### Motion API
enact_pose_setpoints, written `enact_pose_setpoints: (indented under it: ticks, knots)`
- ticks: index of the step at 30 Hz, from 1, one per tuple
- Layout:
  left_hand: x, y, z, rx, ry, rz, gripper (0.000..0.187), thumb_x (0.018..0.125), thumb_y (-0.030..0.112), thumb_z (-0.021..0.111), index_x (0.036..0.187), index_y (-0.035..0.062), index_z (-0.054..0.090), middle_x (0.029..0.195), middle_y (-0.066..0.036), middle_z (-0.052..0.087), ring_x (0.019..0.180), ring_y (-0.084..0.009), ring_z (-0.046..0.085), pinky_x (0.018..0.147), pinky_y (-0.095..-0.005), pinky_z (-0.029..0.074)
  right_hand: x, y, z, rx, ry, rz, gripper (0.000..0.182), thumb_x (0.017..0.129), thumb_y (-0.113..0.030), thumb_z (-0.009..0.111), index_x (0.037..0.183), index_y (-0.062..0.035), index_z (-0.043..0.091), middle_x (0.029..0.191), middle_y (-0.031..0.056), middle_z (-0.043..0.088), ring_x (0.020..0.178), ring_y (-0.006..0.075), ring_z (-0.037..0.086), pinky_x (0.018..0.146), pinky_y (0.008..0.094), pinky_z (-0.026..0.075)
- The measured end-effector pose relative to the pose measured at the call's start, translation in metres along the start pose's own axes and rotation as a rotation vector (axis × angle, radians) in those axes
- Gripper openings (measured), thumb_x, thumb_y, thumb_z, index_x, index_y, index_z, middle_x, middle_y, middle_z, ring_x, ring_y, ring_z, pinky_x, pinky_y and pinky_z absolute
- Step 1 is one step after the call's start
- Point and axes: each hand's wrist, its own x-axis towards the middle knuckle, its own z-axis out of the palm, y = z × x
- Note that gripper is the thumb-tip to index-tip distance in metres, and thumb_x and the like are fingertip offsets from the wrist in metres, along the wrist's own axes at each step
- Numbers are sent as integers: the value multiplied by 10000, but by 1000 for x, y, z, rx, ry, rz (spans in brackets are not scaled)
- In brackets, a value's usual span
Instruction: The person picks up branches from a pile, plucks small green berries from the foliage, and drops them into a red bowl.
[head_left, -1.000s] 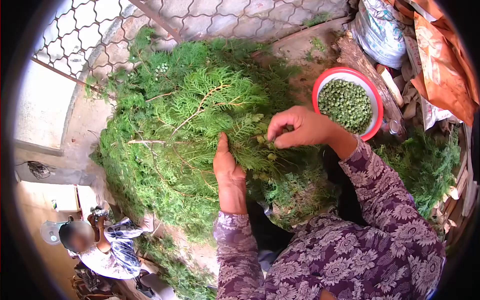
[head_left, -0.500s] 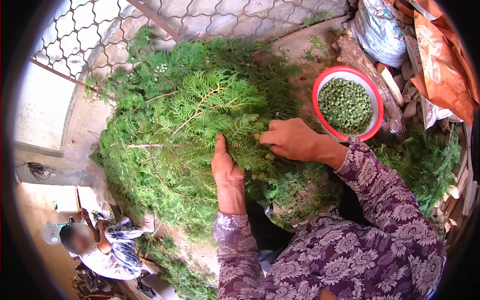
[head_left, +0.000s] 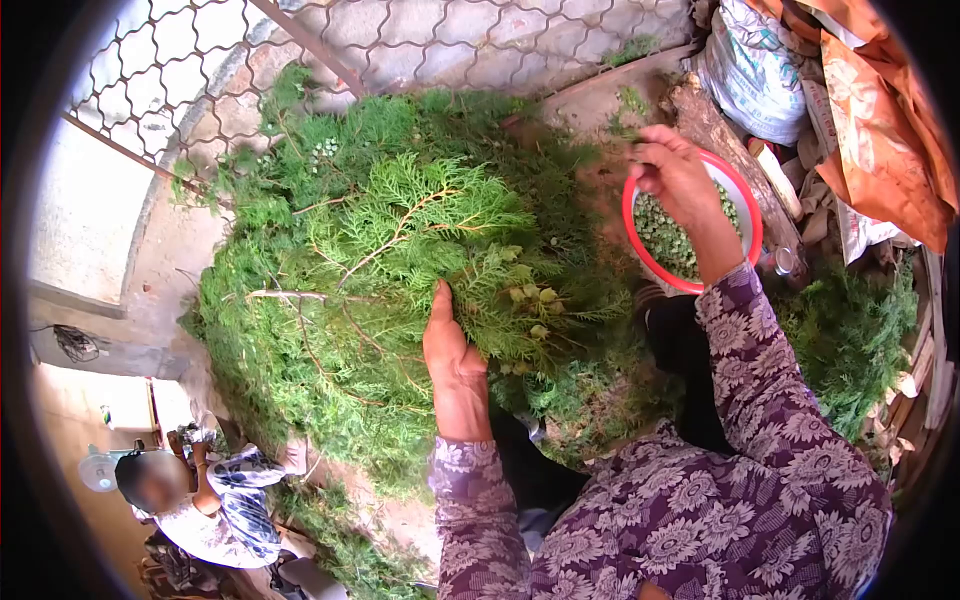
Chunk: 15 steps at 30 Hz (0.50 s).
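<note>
My left hand [head_left: 455, 345] is closed around a leafy green conifer branch [head_left: 400, 225], its thumb on top of the foliage. Small round green cones [head_left: 535, 298] cluster on the sprays just right of that hand. My right hand [head_left: 680, 180] is raised over the left rim of a red-edged white basin [head_left: 629, 222], fingers curled and pinched together. What it holds, if anything, I cannot make out. Small green cones [head_left: 665, 235] fill the basin, partly hidden by the right hand and wrist.
Cut branches [head_left: 270, 330] are heaped beneath the left hand, against a wire mesh [head_left: 430, 40]. A log [head_left: 695, 110], a white sack [head_left: 760, 75] and orange sacking [head_left: 880, 130] lie beyond the basin. Another person [head_left: 215, 500] sits at the lower left.
My right hand has moved from the branch up and right to the basin's edge. My left hand keeps its hold on the branch, with the cones there now uncovered.
</note>
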Motion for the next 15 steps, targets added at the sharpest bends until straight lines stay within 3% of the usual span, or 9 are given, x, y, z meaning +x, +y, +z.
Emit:
enact_pose_setpoints:
  ticks: [2,3,5,7,9,10,12,15]
  knots:
    - [8,-3,-11,3,-9,-1,509,892,273,503,1280,-28,370,1255,-157,452,1051,-254,521,878,-371,457,10,2,-30,-933,347,-324,280,757,-100,571,1030,-37,551,939,127,601,694,172,586,590,260,479]
    - [12,-4,-14,9,-15,-5,518,888,273,511,1285,-26,365,1264,-158,443,1055,-251,519,873,-370,459,11,7,-43,-935,345,-335,280,757,-100,571,1030,-37,551,939,127,601,694,172,586,590,260,479]
    - [3,0,-2,-8,-39,-14,510,877,278,529,1268,-20,390,1233,-146,474,1043,-248,526,874,-368,455,13,20,-63,-1865,542,-539,429,689,-184,625,1095,-57,566,970,144,629,835,307,602,783,356,476]
    - [0,2,4,-14,-92,-94,491,870,277,542,1245,-14,414,1190,-128,511,1028,-245,532,890,-366,441,12,17,-58,-1787,428,-617,426,668,-247,627,1066,-97,599,972,160,625,876,346,582,806,405,457]
    - [1,1,5,-25,-102,-108,459,864,270,552,1213,-8,446,1153,-119,535,1002,-240,545,873,-368,453,-5,1,-9,-1447,20,-133,321,713,-205,626,997,-56,623,930,109,643,843,247,606,776,342,466]
    - [0,0,7,-8,-104,-103,452,861,267,556,1207,-5,454,1151,-122,535,995,-238,549,861,-367,460,-10,1,4,-1445,24,-134,321,713,-205,626,997,-56,623,930,109,643,843,247,606,776,342,466]
    - [-1,-1,7,10,-105,-104,440,851,265,573,1185,-4,477,1143,-126,538,987,-232,553,849,-363,465,-18,3,23,-813,-419,87,240,756,-159,624,956,-27,630,871,40,642,801,126,589,736,262,462]
    - [-12,1,16,36,-106,-129,450,844,266,584,1183,-10,478,1141,-122,541,1004,-229,542,868,-361,450,-28,11,49,-616,-557,103,208,778,-124,622,953,-11,626,838,-8,625,779,53,549,702,211,440]
